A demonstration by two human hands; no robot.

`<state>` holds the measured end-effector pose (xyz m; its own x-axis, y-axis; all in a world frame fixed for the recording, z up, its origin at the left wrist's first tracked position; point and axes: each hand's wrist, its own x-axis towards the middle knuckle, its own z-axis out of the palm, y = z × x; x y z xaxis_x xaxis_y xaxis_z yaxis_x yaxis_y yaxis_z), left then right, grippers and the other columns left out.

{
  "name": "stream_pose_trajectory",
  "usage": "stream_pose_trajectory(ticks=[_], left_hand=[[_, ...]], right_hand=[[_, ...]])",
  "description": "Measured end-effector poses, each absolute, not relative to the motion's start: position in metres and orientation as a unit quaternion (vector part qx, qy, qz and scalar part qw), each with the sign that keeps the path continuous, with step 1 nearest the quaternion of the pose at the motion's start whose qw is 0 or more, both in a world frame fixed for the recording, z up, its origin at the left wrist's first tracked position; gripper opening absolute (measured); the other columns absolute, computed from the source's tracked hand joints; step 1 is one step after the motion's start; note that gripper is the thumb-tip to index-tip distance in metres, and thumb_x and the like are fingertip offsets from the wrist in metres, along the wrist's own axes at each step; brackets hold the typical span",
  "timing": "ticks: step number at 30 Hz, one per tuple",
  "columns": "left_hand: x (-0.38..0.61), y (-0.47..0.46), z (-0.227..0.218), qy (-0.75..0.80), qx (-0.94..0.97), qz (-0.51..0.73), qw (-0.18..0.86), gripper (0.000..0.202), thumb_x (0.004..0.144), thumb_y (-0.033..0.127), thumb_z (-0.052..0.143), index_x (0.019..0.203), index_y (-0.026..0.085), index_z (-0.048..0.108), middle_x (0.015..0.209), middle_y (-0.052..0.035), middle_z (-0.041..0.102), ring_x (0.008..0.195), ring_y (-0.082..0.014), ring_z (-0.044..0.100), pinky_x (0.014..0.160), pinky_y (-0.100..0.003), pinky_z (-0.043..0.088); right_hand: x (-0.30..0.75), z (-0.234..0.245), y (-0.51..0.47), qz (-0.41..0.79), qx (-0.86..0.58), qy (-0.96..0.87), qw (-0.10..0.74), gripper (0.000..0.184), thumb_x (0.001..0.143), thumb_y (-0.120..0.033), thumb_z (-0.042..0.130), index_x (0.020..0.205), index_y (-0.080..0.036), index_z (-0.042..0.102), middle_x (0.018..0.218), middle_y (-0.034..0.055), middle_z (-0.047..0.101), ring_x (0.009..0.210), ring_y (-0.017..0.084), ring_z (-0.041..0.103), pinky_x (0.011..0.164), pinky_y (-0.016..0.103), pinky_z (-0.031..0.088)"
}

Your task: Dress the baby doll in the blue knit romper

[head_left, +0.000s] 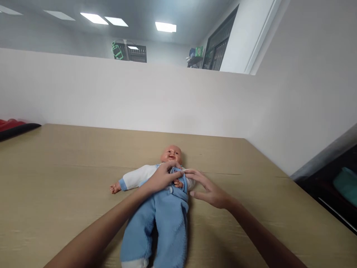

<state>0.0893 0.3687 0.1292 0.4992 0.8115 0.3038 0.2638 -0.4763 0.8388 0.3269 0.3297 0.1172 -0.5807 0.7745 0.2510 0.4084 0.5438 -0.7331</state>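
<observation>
A baby doll [171, 153] lies on its back on the tan tabletop, its head toward the wall. It wears blue overalls [170, 219] over a white top [139, 175] with blue cuffs. My left hand [163, 178] is across the doll's chest, thumb and fingers closed around the blue strap of the overalls. The doll's hand [177, 183] shows just below my left thumb. On the doll's other side, my right hand [208, 189] has its fingers stretched out and its thumb apart. Its fingertips rest at the edge of the strap and the white sleeve, holding nothing visible.
The tan table [69, 160] reaches back to a white wall [125, 93], above which is a glass pane or mirror [173, 44]. Something red with a black edge [19, 128] is at the far left. A dark shelf or box with a teal item [346, 186] stands beyond the right edge.
</observation>
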Motion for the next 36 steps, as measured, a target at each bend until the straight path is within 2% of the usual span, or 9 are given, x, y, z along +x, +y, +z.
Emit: stream_pose_trajectory(ticks=[2, 5, 9, 12, 15, 20, 27, 32, 36], left_hand=[[0.094, 0.376, 0.132, 0.333, 0.769, 0.323, 0.439, 0.027, 0.093, 0.045, 0.063, 0.093, 0.019, 0.067, 0.098, -0.0051, 0.073, 0.096, -0.023, 0.067, 0.089, -0.033, 0.051], [0.1, 0.383, 0.135, 0.319, 0.787, 0.257, 0.462, 0.031, 0.092, 0.05, 0.063, 0.097, 0.02, 0.067, 0.099, -0.0034, 0.072, 0.097, -0.0222, 0.066, 0.089, -0.032, 0.051], [0.104, 0.392, 0.14, 0.329, 0.804, 0.18, 0.461, 0.029, 0.092, 0.05, 0.063, 0.1, 0.022, 0.067, 0.097, -0.0009, 0.071, 0.097, -0.021, 0.066, 0.088, -0.03, 0.05], [0.107, 0.401, 0.14, 0.33, 0.81, 0.147, 0.462, 0.032, 0.088, 0.052, 0.068, 0.099, 0.022, 0.069, 0.091, -0.0006, 0.072, 0.093, -0.0216, 0.067, 0.082, -0.029, 0.05], [0.112, 0.406, 0.138, 0.328, 0.818, 0.141, 0.452, 0.037, 0.086, 0.054, 0.071, 0.1, 0.02, 0.07, 0.09, -0.0017, 0.072, 0.09, -0.0218, 0.066, 0.08, -0.03, 0.049], [0.115, 0.402, 0.138, 0.32, 0.83, 0.153, 0.429, 0.042, 0.087, 0.06, 0.071, 0.098, 0.02, 0.07, 0.096, -0.0033, 0.074, 0.096, -0.0219, 0.066, 0.085, -0.03, 0.048], [0.112, 0.411, 0.137, 0.34, 0.843, 0.122, 0.399, 0.044, 0.086, 0.061, 0.069, 0.1, 0.02, 0.07, 0.087, -0.0016, 0.072, 0.085, -0.0203, 0.066, 0.072, -0.027, 0.049], [0.115, 0.41, 0.135, 0.318, 0.877, 0.118, 0.34, 0.033, 0.092, 0.048, 0.064, 0.103, 0.019, 0.073, 0.104, -0.0069, 0.077, 0.097, -0.0212, 0.069, 0.085, -0.029, 0.051], [0.113, 0.397, 0.129, 0.339, 0.898, 0.139, 0.243, 0.029, 0.093, 0.043, 0.062, 0.106, 0.019, 0.073, 0.114, -0.012, 0.074, 0.114, -0.0291, 0.062, 0.106, -0.043, 0.043]], right_hand=[[0.323, 0.104, 0.32, 0.319, -0.405, -0.782, 0.35, 0.039, 0.096, -0.043, 0.068, 0.133, -0.029, 0.065, 0.152, 0.0082, 0.055, 0.147, 0.029, 0.046, 0.126, 0.049, 0.035], [0.302, 0.082, 0.306, 0.258, -0.513, -0.677, 0.461, 0.033, 0.093, -0.054, 0.07, 0.109, -0.026, 0.07, 0.134, 0.011, 0.063, 0.134, 0.031, 0.055, 0.12, 0.052, 0.042], [0.282, 0.063, 0.296, 0.271, -0.57, -0.564, 0.534, 0.04, 0.09, -0.061, 0.069, 0.11, -0.026, 0.067, 0.122, 0.0111, 0.064, 0.104, 0.028, 0.068, 0.093, 0.044, 0.059], [0.282, 0.057, 0.294, 0.307, -0.558, -0.554, 0.537, 0.037, 0.092, -0.059, 0.067, 0.108, -0.026, 0.066, 0.116, 0.01, 0.068, 0.094, 0.026, 0.071, 0.081, 0.038, 0.06], [0.285, 0.055, 0.298, 0.341, -0.545, -0.529, 0.555, 0.034, 0.091, -0.057, 0.066, 0.103, -0.026, 0.065, 0.108, 0.0086, 0.071, 0.092, 0.026, 0.071, 0.083, 0.037, 0.059], [0.287, 0.062, 0.308, 0.429, -0.52, -0.465, 0.574, 0.03, 0.083, -0.053, 0.068, 0.091, -0.024, 0.067, 0.098, 0.0036, 0.072, 0.097, 0.025, 0.066, 0.091, 0.036, 0.053], [0.29, 0.073, 0.321, 0.549, -0.495, -0.392, 0.548, 0.027, 0.066, -0.044, 0.077, 0.077, -0.023, 0.065, 0.082, -0.0012, 0.075, 0.084, 0.021, 0.068, 0.079, 0.031, 0.053], [0.295, 0.062, 0.319, 0.577, -0.51, -0.306, 0.56, 0.022, 0.065, -0.04, 0.07, 0.08, -0.024, 0.065, 0.082, 0.0004, 0.077, 0.081, 0.022, 0.072, 0.071, 0.03, 0.055], [0.3, 0.051, 0.32, 0.583, -0.515, -0.267, 0.568, 0.016, 0.068, -0.035, 0.067, 0.079, -0.024, 0.065, 0.079, 0.0026, 0.077, 0.079, 0.023, 0.074, 0.069, 0.031, 0.057]])
